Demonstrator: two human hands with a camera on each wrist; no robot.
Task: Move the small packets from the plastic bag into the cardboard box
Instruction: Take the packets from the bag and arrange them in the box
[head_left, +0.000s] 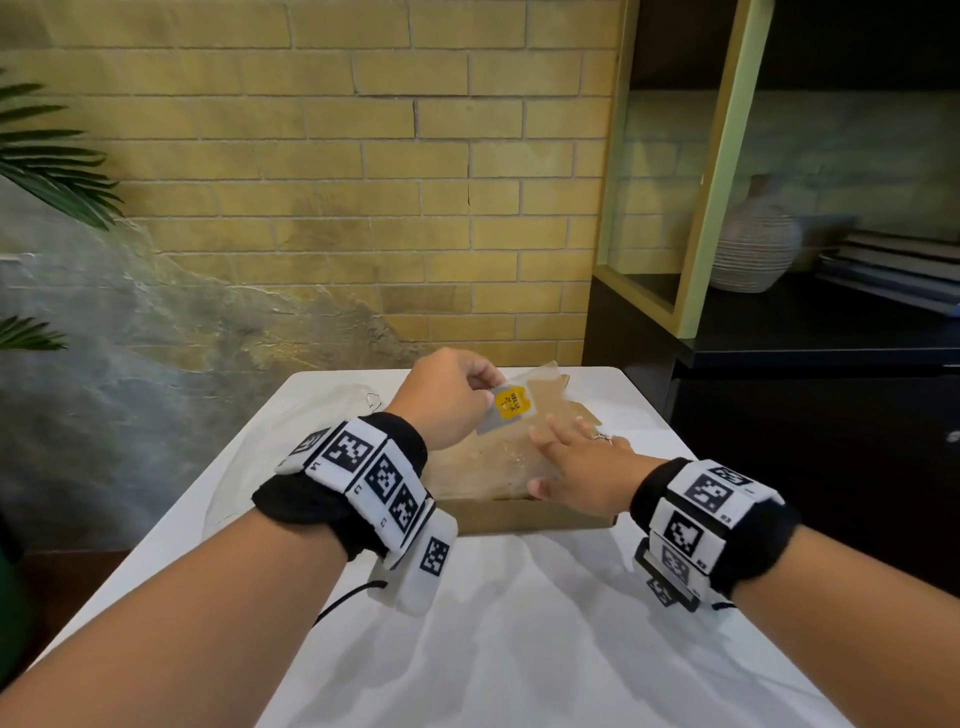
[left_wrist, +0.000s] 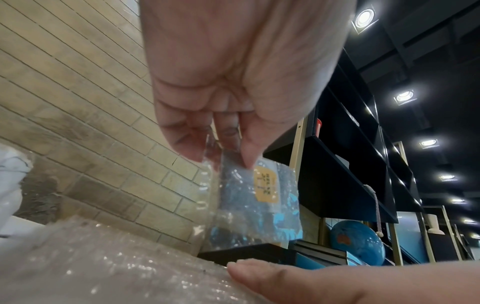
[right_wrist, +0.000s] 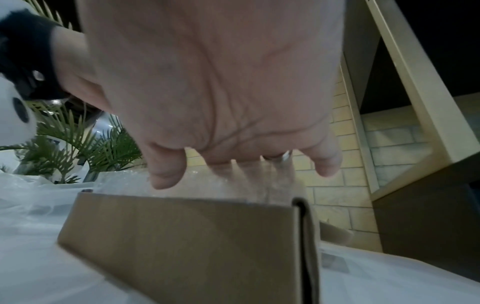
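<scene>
The left hand (head_left: 447, 397) is raised above the cardboard box (head_left: 519, 514), thumb and fingers pinching the top edge of a small packet (head_left: 506, 410) with a yellow label, which hangs free in the air over the box. The right hand (head_left: 576, 467) lies flat with straight, spread fingers, gripping nothing, pressing on the bubble wrap (head_left: 478, 467) that fills the open box. The box stands on the white table (head_left: 519, 649). A clear plastic bag (head_left: 311, 415) lies on the table left of the box; its contents cannot be made out.
</scene>
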